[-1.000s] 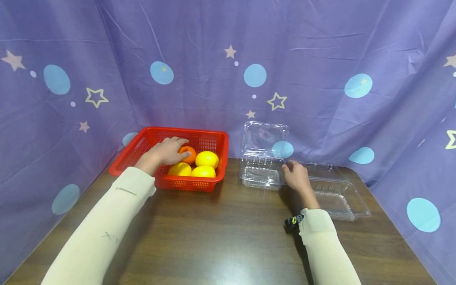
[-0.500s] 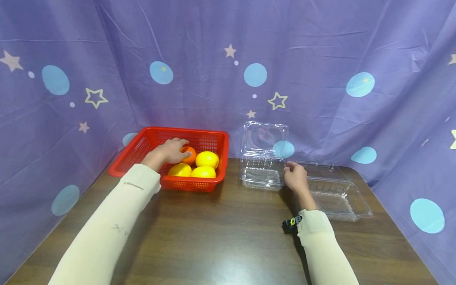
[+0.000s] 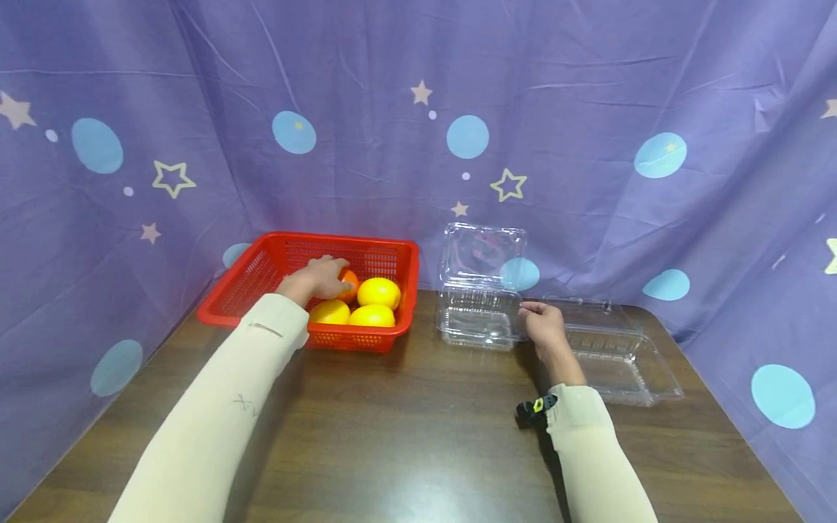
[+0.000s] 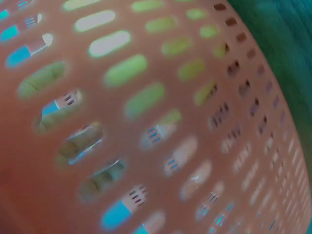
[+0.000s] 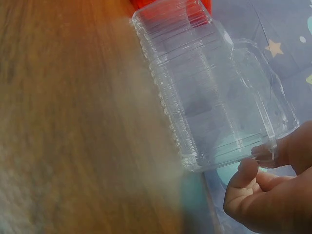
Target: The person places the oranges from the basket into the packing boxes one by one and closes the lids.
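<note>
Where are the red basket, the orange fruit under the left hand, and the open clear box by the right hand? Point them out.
red basket [image 3: 356, 338]: head view, front wall.
orange fruit [image 3: 351, 278]: head view, part showing beside the fingers.
clear box [image 3: 474, 319]: head view, bottom tray's front.

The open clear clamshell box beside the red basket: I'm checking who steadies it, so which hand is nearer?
Right. The right hand touches the clear clamshell box at its right corner; the left hand is apart, inside the red basket, gripping the orange fruit.
</note>
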A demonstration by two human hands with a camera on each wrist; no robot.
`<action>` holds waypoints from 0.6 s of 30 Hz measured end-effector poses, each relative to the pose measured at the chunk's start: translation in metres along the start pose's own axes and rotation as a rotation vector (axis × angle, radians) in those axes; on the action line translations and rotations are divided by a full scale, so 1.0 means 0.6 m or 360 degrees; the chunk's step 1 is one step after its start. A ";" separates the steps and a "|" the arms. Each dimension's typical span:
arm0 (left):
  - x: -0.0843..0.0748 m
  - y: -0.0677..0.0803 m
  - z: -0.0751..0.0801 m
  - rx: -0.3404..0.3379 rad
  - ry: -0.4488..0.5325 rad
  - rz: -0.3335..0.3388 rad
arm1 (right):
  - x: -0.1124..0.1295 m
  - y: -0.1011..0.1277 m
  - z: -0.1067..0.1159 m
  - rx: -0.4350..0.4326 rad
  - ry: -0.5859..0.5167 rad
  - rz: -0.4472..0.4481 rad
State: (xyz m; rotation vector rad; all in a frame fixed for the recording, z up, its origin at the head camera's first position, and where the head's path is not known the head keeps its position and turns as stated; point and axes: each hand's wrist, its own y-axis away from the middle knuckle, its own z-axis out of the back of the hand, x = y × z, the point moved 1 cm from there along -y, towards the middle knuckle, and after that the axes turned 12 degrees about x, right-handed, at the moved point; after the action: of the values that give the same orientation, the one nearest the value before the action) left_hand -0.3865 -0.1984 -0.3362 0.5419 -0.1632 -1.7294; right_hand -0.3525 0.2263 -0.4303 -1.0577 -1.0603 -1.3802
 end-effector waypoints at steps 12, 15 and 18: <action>0.000 -0.025 -0.014 0.0056 0.0066 -0.0004 | 0.002 0.002 0.002 -0.0022 -0.0057 0.0036; 0.000 -0.032 -0.017 0.0056 0.0056 0.0010 | 0.002 0.002 0.001 -0.0037 -0.0028 0.0045; -0.001 -0.036 -0.021 0.0033 0.0042 0.0031 | 0.002 0.003 0.001 -0.0051 -0.0015 0.0049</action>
State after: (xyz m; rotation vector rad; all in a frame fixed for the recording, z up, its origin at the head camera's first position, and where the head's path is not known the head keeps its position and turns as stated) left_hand -0.3999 -0.1903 -0.3558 0.5761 -0.1672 -1.7023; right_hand -0.3505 0.2267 -0.4289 -1.1003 -1.0278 -1.3725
